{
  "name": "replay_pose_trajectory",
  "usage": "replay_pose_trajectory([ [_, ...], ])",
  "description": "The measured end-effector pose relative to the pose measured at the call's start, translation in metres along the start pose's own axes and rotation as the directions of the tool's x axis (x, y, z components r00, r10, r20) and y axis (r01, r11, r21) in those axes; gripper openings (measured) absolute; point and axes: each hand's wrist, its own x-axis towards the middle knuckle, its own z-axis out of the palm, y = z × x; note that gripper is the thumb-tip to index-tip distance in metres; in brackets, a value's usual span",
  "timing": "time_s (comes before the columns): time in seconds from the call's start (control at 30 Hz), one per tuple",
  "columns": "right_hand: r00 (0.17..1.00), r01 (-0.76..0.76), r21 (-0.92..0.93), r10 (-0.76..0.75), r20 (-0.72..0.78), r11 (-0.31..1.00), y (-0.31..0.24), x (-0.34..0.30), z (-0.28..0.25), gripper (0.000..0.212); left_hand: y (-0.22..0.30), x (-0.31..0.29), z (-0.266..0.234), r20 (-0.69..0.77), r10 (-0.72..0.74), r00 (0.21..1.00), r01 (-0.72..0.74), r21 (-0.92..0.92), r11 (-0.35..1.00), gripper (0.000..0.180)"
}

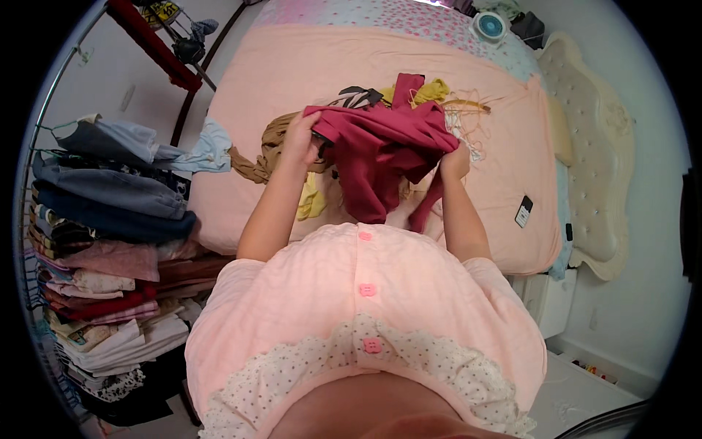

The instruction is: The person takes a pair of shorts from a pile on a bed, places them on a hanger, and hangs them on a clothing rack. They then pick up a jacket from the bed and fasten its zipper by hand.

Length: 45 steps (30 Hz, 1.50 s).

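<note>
A dark red long-sleeved garment [380,143] hangs bunched between my two hands, above the bed. My left hand [301,139] grips its left edge, the fingers partly behind the cloth. At the opposite edge my right hand [455,162] is closed on the same fabric, and a strip of it dangles below. Beneath and behind it lie a brown garment [274,143], a yellow cloth [311,199], a mustard cloth [433,91] and a black and white piece [358,96]. The garment hides part of this pile.
The bed has a peach sheet [292,62] and a padded headboard [589,139] at right. A phone [523,211] lies near its right edge. A small fan [490,26] stands at the far right corner. At left, a metal rack [45,110] carries many clothes [117,194].
</note>
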Motion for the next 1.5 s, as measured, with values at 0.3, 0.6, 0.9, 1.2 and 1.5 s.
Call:
replay_pose_trajectory([
  [0.3, 0.821, 0.337, 0.257, -0.417, 0.391, 0.906, -0.011, 0.006, 0.013, 0.068, 0.009, -0.004, 0.003, 0.100, -0.016, 0.995, 0.021, -0.042, 0.999, 0.022],
  [0.6, 0.788, 0.336, 0.855, -0.615, -0.027, 0.394, -0.114, -0.091, 0.047, 0.065, -0.046, -0.009, 0.059, 0.219, 0.016, 0.976, 0.022, -0.171, 0.985, 0.027],
  [0.9, 0.841, 0.516, 0.272, -0.540, 0.016, 0.812, -0.068, -0.034, -0.004, 0.036, -0.016, 0.004, 0.023, 0.006, 0.231, 0.973, -0.231, -0.002, 0.973, 0.019],
  [1.2, 0.944, 0.312, 0.194, -0.327, 0.048, 0.930, -0.032, 0.013, -0.029, 0.030, 0.014, 0.014, 0.012, 0.018, 0.341, 0.940, -0.341, 0.007, 0.940, 0.016],
  [1.5, 0.734, 0.403, 0.635, -0.647, 0.207, 0.659, -0.048, -0.003, -0.028, 0.021, -0.035, -0.006, 0.007, 0.095, 0.381, 0.920, -0.051, 0.991, -0.124, 0.084],
])
